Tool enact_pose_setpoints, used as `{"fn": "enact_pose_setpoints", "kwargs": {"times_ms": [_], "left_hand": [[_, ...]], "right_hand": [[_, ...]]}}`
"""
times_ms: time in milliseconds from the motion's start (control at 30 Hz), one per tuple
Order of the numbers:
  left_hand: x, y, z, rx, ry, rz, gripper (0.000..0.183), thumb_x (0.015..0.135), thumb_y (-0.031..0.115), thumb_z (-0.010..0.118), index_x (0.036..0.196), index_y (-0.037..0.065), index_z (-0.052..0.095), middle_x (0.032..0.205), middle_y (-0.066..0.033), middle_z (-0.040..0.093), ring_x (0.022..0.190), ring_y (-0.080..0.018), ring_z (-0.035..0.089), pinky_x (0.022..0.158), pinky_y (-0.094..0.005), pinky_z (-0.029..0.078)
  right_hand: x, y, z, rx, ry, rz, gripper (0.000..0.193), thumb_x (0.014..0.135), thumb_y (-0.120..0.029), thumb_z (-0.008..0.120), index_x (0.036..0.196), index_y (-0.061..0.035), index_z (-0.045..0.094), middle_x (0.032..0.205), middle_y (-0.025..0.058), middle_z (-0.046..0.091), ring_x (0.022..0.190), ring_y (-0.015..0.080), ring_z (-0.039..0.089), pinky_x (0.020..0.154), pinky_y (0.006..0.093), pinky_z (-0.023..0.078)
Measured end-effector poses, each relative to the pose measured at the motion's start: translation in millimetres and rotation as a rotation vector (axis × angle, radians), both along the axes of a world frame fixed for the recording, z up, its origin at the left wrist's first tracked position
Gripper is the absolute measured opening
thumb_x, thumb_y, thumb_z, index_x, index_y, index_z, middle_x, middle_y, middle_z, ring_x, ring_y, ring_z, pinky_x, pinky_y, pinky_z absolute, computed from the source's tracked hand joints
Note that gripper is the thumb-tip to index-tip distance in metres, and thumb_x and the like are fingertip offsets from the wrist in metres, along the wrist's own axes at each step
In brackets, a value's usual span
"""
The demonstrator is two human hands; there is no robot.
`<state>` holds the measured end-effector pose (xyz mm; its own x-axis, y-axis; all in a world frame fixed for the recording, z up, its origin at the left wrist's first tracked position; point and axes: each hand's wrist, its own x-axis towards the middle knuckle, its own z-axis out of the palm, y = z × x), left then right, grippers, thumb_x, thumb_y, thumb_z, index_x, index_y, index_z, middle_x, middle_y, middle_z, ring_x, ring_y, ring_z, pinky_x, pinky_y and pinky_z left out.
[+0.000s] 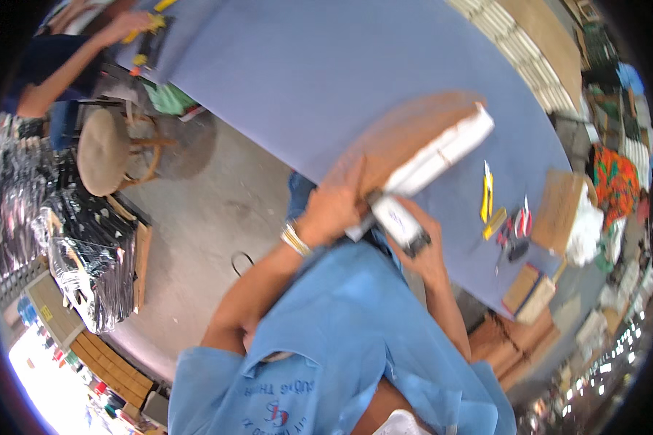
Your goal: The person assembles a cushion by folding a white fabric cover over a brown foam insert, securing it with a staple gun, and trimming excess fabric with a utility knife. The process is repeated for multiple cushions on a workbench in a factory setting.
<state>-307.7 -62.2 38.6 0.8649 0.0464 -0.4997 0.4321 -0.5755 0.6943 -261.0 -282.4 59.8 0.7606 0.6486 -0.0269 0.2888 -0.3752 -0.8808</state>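
A curved brown piece [406, 130] with a white strip [442, 152] along one edge slants over the near side of the blue-grey table [341, 58]; its exact kind is blurred. My left hand [334, 214], with bracelets at the wrist, is closed on the near end of this piece. In my right hand [424, 246] is a small white block-shaped tool with dark ends [399, 223]. Its front end meets the brown piece close to my left fingers. Whether it presses on the edge is too blurred to tell.
A yellow cutter [487, 192], scissors [519, 232] and a cardboard box [559, 210] lie on the table's right side. At upper left, another person's hand [134, 25] is over the table. A round stool [103, 151] and plastic-wrapped stacks [87, 254] stand at left.
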Motion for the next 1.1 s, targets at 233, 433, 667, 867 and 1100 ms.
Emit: {"fn": "enact_pose_setpoints", "kwargs": {"times_ms": [233, 433, 667, 867, 1100], "left_hand": [[-10, -4, -13, 0.08, -0.175, -0.018, 0.103, 0.085, 0.013, 0.075, 0.167, 0.008, 0.013, 0.164, -0.0299, 0.034, 0.147, -0.0448, 0.042, 0.115, -0.0492, 0.046], [-13, -4, -17, 0.089, -0.215, -0.025, 0.105, 0.082, 0.007, 0.075, 0.166, 0.006, 0.012, 0.164, -0.0304, 0.034, 0.15, -0.0435, 0.039, 0.115, -0.0492, 0.046], [-13, -8, -8, 0.1, -0.235, -0.043, 0.104, 0.078, 0.008, 0.08, 0.162, -0.005, 0.021, 0.163, -0.0316, 0.035, 0.154, -0.0427, 0.032, 0.127, -0.0453, 0.029], [-8, -7, -7, 0.07, -0.253, -0.063, 0.111, 0.076, 0.012, 0.084, 0.164, -0.004, 0.017, 0.162, -0.0338, 0.035, 0.155, -0.0441, 0.031, 0.129, -0.0472, 0.025], [-38, 17, -28, -0.287, -0.249, 0.054, 0.109, 0.09, 0.026, 0.078, 0.168, 0.003, 0.005, 0.163, -0.0295, 0.037, 0.149, -0.0402, 0.043, 0.12, -0.0435, 0.038]], "right_hand": [[-11, -2, 9, 0.01, 0.016, -0.035, 0.064, 0.073, -0.021, 0.079, 0.133, -0.0015, 0.068, 0.122, 0.0206, 0.074, 0.107, 0.0361, 0.074, 0.094, 0.0409, 0.058], [-11, 1, 11, 0.008, -0.01, 0.011, 0.064, 0.074, -0.02, 0.08, 0.133, -0.0013, 0.067, 0.121, 0.0207, 0.074, 0.107, 0.0355, 0.074, 0.094, 0.0406, 0.058], [-5, 7, 25, -0.027, 0.134, 0.006, 0.064, 0.073, -0.015, 0.08, 0.134, -0.0034, 0.065, 0.12, 0.0187, 0.074, 0.107, 0.0357, 0.074, 0.093, 0.0391, 0.057], [-6, 11, 23, -0.086, 0.239, -0.037, 0.055, 0.079, -0.007, 0.075, 0.132, -0.003, 0.065, 0.119, 0.0167, 0.073, 0.104, 0.0267, 0.074, 0.091, 0.0342, 0.056], [-12, 17, 8, 0.031, -0.056, -0.035, 0.058, 0.077, -0.012, 0.079, 0.132, -0.0002, 0.066, 0.119, 0.0207, 0.074, 0.106, 0.0358, 0.074, 0.09, 0.0398, 0.058]]}}
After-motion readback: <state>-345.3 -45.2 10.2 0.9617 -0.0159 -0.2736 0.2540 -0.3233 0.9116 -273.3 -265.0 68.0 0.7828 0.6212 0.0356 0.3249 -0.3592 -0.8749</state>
